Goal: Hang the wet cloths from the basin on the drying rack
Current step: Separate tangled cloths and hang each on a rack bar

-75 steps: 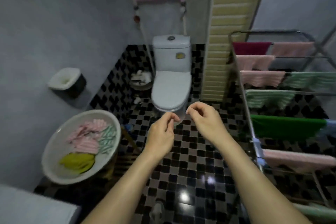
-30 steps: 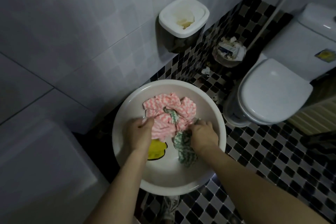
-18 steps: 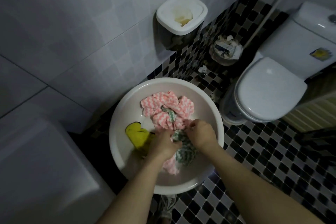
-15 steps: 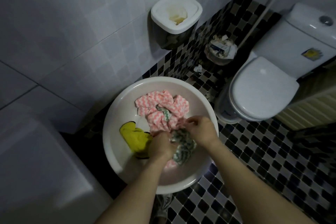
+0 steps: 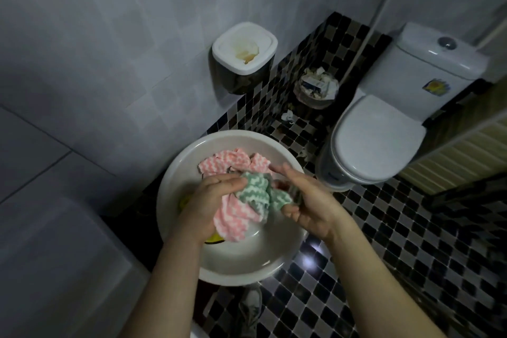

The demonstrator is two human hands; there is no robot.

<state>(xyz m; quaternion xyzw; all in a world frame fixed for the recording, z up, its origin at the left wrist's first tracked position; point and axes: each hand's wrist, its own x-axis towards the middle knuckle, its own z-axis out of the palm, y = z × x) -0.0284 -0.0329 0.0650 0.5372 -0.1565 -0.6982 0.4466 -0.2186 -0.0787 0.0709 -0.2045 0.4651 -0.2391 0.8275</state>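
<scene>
While both my hands hang over the middle of the basin (image 5: 247, 255), the left hand (image 5: 211, 200) is clenched round a pink cloth (image 5: 233, 217) and the right hand (image 5: 310, 206) curls under a green cloth (image 5: 256, 191), both bunched together. Pick-up step, I'd say, with more pink cloths (image 5: 227, 164) by the basin's far edge. Next up: tease the pair apart, then find the drying rack, which isn't in shot.
</scene>
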